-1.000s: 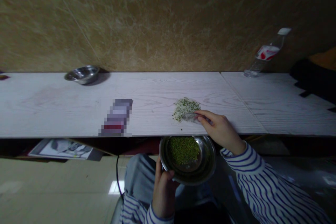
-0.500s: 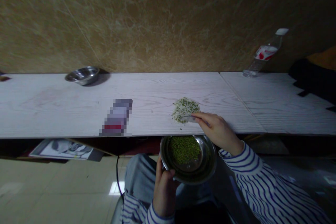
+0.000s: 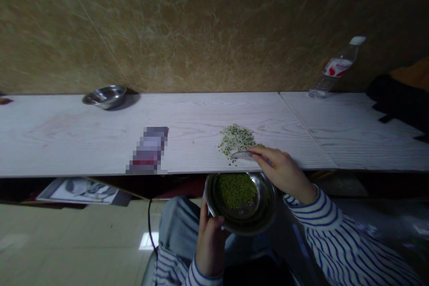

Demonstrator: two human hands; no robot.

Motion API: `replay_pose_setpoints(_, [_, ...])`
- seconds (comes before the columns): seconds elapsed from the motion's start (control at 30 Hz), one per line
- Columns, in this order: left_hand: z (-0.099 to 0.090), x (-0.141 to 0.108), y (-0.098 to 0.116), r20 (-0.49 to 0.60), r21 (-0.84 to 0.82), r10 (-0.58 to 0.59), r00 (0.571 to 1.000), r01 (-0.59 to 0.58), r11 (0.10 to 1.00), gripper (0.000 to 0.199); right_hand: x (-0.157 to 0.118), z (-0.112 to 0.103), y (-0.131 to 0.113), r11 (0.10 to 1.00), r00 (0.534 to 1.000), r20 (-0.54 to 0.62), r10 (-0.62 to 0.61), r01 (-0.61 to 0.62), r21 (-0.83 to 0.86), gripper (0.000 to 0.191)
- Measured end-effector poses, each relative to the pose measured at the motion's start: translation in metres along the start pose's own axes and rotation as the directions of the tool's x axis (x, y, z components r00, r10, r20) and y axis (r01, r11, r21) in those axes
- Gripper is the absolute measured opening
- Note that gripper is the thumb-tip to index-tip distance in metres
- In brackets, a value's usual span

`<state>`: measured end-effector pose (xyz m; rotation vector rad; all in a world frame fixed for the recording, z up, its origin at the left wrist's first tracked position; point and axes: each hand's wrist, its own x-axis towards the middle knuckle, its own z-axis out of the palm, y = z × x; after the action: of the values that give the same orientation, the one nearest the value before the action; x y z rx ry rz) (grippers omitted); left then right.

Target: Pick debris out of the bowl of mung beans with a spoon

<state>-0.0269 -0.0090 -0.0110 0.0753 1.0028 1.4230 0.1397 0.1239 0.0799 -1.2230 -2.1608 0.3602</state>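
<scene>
My left hand grips the rim of a steel bowl, thumb over the edge. The bowl is just below the table's front edge, above my lap, with green mung beans inside. On the table above it lies a loose pile of white rice-like grains mixed with green beans. My right hand pinches a thin, curved, greyish translucent piece, its exact kind unclear. The piece rests at the pile's near edge, and the fingers hide part of it.
Another steel bowl stands by the wall at the left. A blurred flat rectangular object lies left of the pile. At the back right are a plastic bottle and dark cloth. Papers sit on a shelf below the tabletop.
My right hand has moved slightly right and toward me with the thin piece. A few grains lie nearer the table's front edge. My left hand and the bowl stay nearly still.
</scene>
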Motion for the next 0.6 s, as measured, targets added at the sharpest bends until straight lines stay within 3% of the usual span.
replay_pose_setpoints(0.6, [0.0008, -0.0008, 0.0013, 0.001, 0.021, 0.005, 1.0, -0.005, 1.0, 0.076, -0.0092, -0.0041, 0.0008, 1.0, 1.0, 0.008, 0.017, -0.017, 0.002, 0.026])
